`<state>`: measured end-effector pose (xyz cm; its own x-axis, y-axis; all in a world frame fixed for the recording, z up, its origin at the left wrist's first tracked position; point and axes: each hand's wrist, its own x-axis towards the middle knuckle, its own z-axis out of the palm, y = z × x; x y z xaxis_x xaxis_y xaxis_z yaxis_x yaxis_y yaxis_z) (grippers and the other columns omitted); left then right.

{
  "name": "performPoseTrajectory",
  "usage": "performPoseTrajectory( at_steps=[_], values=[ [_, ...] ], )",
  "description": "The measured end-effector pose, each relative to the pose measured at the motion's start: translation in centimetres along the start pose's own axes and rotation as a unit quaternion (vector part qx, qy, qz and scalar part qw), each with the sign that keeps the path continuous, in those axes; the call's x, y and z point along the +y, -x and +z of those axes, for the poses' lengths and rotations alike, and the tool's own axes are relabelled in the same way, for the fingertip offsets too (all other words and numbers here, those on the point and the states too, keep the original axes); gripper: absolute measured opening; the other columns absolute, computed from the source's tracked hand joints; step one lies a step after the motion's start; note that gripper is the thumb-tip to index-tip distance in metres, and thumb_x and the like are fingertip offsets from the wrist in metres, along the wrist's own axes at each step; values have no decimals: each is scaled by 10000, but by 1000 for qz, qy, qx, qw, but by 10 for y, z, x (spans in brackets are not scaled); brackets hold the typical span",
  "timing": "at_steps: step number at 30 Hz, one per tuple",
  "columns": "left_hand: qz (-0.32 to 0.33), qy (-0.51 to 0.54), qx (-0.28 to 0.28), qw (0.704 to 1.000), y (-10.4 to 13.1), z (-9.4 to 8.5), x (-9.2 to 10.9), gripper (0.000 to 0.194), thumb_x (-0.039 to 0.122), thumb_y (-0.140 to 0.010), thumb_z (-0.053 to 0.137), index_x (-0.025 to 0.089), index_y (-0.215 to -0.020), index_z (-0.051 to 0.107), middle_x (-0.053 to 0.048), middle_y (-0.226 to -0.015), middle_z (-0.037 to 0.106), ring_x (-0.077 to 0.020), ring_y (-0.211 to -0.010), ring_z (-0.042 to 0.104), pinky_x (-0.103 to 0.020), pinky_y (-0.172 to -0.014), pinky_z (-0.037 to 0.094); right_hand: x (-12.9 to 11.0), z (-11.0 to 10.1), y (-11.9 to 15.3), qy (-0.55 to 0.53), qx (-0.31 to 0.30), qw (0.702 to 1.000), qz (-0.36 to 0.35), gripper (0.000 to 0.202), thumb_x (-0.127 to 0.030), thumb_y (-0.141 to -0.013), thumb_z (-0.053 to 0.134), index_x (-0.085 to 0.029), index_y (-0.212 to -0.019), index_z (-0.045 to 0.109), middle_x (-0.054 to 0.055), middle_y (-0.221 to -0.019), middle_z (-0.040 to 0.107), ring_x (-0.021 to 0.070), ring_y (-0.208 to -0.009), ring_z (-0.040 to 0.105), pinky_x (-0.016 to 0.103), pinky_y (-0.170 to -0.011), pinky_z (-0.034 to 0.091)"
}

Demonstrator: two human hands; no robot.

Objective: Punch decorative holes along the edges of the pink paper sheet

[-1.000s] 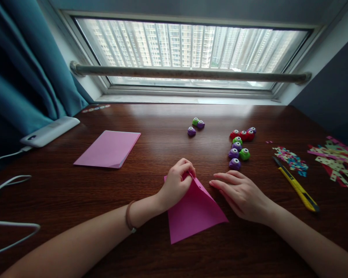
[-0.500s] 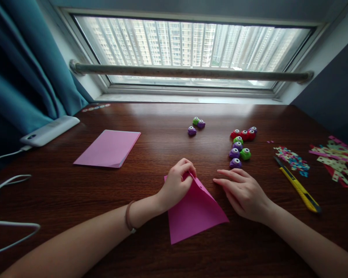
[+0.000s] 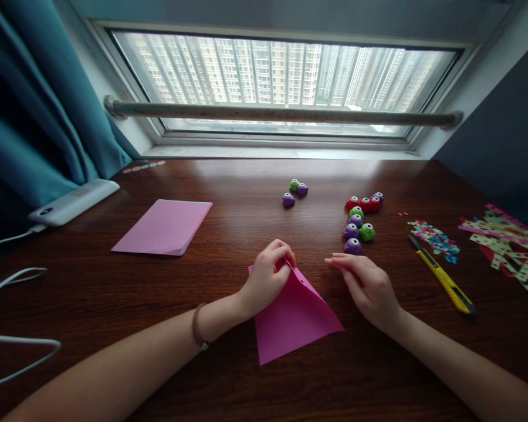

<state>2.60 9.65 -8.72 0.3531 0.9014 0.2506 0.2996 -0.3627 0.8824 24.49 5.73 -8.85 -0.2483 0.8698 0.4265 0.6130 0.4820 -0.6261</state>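
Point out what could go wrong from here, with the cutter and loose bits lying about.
The yellow cutter lies beside the right hand, and its tip looks like bare blade; a careless sweep sideways might nick the skin.
The loose confetti lies in an open pile near that tip, so a brush of the arm could scatter it.
The left hand grips the bright pink sheet at its bowed upper edge, which might crease.

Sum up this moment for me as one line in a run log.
left hand: grips far edge of pink sheet | right hand: off the sheet, near purple punch | right side: yellow cutter
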Motion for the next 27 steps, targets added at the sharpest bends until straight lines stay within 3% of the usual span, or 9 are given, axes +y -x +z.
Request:
performPoseTrajectory(
  at_steps=[2, 4, 8, 11, 14, 17, 20, 22, 27],
  values=[
    [1, 0, 2, 1000, 0, 0, 0, 230, 3, -678, 370, 182, -664, 513, -14, -804, 487, -168, -814, 503, -307, -767, 405, 2, -4, -4, -184, 30, 969, 160, 179, -244, -863, 467, -189, -973, 597, 68, -987, 668, 203, -958, 613, 384, -887, 465],
    [1, 1, 3, 1000, 0, 0, 0, 226, 3, -677, 372, 182, -661, 510, -14, -801, 487, -166, -807, 502, -304, -760, 406, 4, -8, -7, -346, 32, 899, 267, 173, -281, -830, 527, -169, -939, 600, 86, -970, 674, 217, -962, 617, 391, -904, 460],
    [0, 0, 3, 1000, 0, 0, 0, 223, 2, -676, 374, 180, -657, 507, -12, -799, 486, -163, -793, 498, -296, -739, 405, 9, -12, -9, -521, 11, 773, 362, 155, -213, -772, 580, -155, -904, 635, 102, -994, 669, 194, -980, 613, 300, -853, 493],
    [1, -3, 0, 1000, 0, 0, 0, 233, -5, -674, 374, 178, -666, 518, -12, -802, 487, -161, -792, 497, -294, -738, 400, 11, -13, -10, -549, 5, 740, 389, 150, -186, -775, 547, -167, -878, 655, 86, -1008, 665, 178, -975, 614, 264, -803, 515],
    [2, -8, -5, 1000, 1, 0, 1, 236, -3, -690, 392, 179, -699, 542, -10, -812, 495, -159, -796, 504, -287, -735, 402, 17, -25, -14, -520, 1, 754, 402, 168, -201, -790, 514, -177, -868, 661, 88, -997, 667, 208, -970, 617, 335, -802, 531],
    [3, -13, -12, 1000, 1, 0, 3, 251, -5, -702, 405, 183, -739, 566, -12, -835, 508, -160, -818, 515, -281, -742, 407, 36, -61, -19, -461, 31, 798, 387, 167, -277, -800, 539, -202, -886, 661, 86, -971, 676, 239, -951, 624, 396, -797, 536],
    [6, -18, -16, 1000, 1, 0, 4, 265, -7, -706, 409, 186, -766, 580, -16, -854, 518, -164, -845, 521, -287, -773, 410, 73, -116, -18, -342, 166, 864, 330, 136, -267, -749, 637, -194, -862, 656, 102, -922, 678, 225, -917, 634, 341, -844, 505],
    [9, -21, -19, 1000, 1, 1, 4, 264, -2, -707, 413, 189, -769, 585, -18, -861, 523, -168, -855, 524, -295, -796, 411, 102, -150, -13, -212, 275, 880, 324, 173, -227, -679, 708, -172, -831, 647, 118, -841, 670, 213, -825, 650, 320, -827, 493],
    [15, -23, -26, 999, -1, 1, 2, 242, 32, -728, 413, 195, -779, 584, -24, -878, 531, -174, -869, 527, -304, -813, 413, 150, -180, 2, -52, 338, 886, 313, 302, -173, -601, 747, -139, -875, 623, 170, -876, 655, 235, -806, 646, 338, -777, 482]
  ],
)
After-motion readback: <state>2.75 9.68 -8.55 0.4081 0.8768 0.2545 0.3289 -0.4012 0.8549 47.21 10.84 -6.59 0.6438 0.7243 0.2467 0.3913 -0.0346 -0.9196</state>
